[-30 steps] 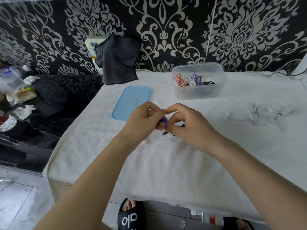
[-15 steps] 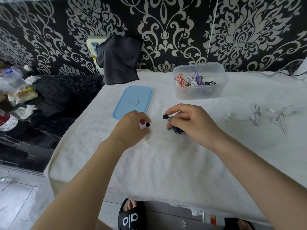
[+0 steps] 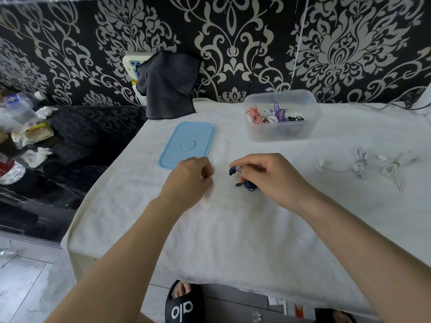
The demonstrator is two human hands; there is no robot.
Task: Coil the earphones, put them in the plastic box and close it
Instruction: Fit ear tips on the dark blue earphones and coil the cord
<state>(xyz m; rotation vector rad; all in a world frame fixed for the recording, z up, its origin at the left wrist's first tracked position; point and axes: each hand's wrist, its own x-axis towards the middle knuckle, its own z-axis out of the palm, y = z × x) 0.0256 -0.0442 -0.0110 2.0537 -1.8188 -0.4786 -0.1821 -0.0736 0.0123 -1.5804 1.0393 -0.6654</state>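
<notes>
Earphones (image 3: 247,183): 1 dark blue set is in the right hand (image 3: 268,178), over the towel (image 3: 233,241) near the table centre. The fingers curl round the bundled cord; 1 earbud and the plug stick out to the left.

Left hand (image 3: 189,178): rests on the towel just left of the right hand, fingers curled under. Whether it pinches anything cannot be told.

Progress, judged: this set looks coiled, or nearly so, and is not yet boxed. 2 white sets (image 3: 373,164) lie on the towel well to the right, apparently bundled, not boxed.

Box (image 3: 282,134): clear, open, upright, at the far side. It holds several coiled sets: red-and-white, white, purple, black.

Lid (image 3: 186,143): blue, flat on the towel, left of the box, apart from it. Closing remains.
</notes>
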